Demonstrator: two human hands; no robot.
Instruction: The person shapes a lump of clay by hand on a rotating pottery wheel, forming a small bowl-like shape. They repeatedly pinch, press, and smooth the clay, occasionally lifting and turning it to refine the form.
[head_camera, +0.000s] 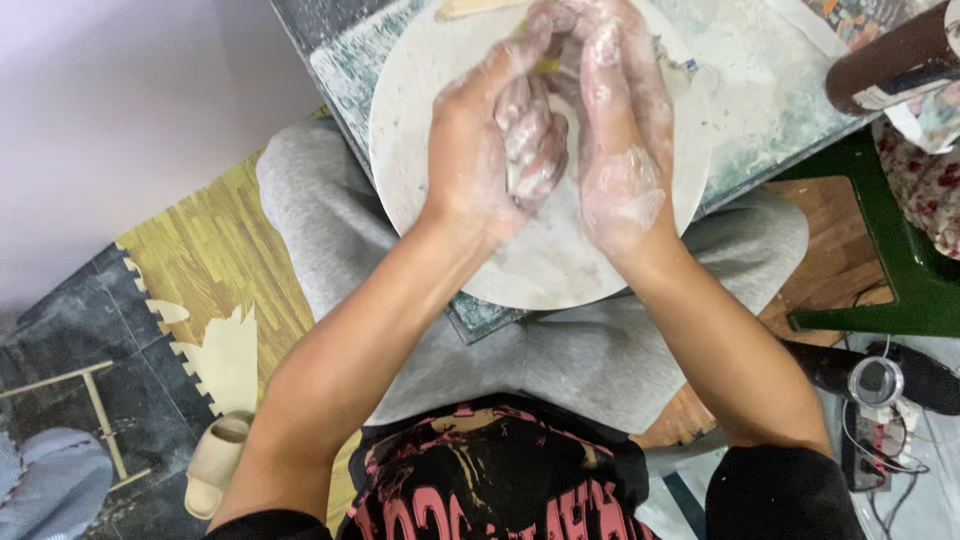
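Head view showed my lap under a round disc (450, 230) caked in pale clay, lying on a smeared glass slab (770, 90). From nine o'clock my left hand (480, 150) came in, its fingers (530, 140) curled tight round a pale lump (515, 180) near the disc's middle. At three o'clock of it my right hand (615, 130) stood on edge, fingers straight and close together, pressed flat against the left as a wall; it gripped nothing itself. A bit of yellow (546, 66) showed at twelve o'clock between them; what it was I couldn't tell. I judged the work wanted even pressure from both sides, wrists low and steady. A brown cylinder (890, 55) sat at two o'clock.
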